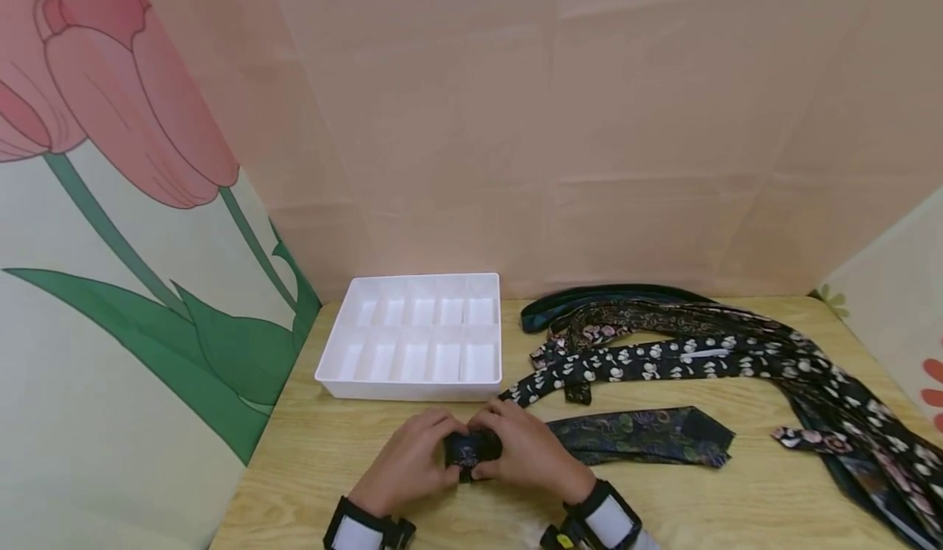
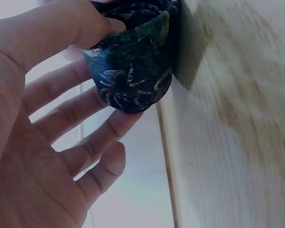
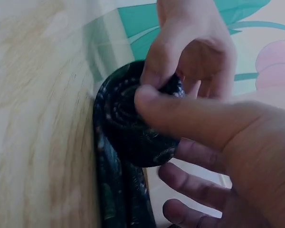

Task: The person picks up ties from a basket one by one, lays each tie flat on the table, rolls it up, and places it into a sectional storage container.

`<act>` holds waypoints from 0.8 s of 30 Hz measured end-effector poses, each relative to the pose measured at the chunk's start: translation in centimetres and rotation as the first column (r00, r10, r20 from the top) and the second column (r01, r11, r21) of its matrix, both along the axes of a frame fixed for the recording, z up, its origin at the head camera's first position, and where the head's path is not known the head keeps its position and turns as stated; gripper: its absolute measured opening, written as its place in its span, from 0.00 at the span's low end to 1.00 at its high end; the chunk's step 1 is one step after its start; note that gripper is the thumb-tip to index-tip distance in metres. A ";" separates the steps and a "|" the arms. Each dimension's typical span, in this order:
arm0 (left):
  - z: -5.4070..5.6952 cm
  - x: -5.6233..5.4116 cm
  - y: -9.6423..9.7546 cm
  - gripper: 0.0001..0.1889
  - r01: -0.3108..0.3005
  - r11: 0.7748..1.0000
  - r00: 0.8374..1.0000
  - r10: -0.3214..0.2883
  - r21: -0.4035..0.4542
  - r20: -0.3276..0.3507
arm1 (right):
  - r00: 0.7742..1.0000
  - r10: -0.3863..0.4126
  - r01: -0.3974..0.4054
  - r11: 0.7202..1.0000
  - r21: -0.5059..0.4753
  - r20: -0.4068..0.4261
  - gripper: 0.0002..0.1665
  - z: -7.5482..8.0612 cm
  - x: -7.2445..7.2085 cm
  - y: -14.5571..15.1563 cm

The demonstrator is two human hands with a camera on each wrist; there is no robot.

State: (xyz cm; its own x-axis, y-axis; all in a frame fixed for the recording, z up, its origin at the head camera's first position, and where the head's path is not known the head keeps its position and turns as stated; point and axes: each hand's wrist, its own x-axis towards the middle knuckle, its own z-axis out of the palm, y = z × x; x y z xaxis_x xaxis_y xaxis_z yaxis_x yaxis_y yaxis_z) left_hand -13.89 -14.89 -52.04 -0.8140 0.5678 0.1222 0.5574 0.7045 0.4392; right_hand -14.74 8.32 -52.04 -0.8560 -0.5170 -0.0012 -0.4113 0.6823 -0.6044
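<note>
Near the front of the wooden table (image 1: 280,468), I see a dark patterned tie (image 1: 639,435), partly wound into a roll (image 1: 462,449), its loose end lying flat to the right. The left hand (image 1: 416,458) and right hand (image 1: 525,445) pinch that roll between them, thumbs on the coil and fingers partly curled around it. Just beyond sits a white divided tray (image 1: 408,390), with more ties (image 1: 773,362) heaped to the right.
</note>
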 end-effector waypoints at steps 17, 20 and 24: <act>0.2 0.1 0.9 0.31 -0.042 0.999 0.991 0.039 0.017 0.129 | 0.999 -0.014 0.016 0.998 0.060 -0.049 0.28 0.2 -0.1 0.1; 0.1 0.2 0.9 0.28 -0.016 1.000 0.998 0.016 0.008 0.062 | 0.998 -0.004 0.009 0.997 0.082 -0.057 0.30 0.1 -0.1 0.1; 0.0 0.3 1.1 0.25 0.003 1.000 1.000 -0.003 -0.009 -0.010 | 0.997 0.020 -0.013 0.995 0.096 -0.071 0.33 0.1 0.0 0.1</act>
State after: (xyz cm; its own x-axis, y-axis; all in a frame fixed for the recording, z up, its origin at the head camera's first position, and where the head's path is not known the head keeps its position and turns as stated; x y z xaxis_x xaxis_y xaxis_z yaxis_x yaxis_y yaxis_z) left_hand -13.60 -13.81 -52.03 -0.8109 0.5716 0.1253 0.5640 0.7065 0.4274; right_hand -14.76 8.43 -51.90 -0.8470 -0.5316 0.0103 -0.4630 0.7279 -0.5057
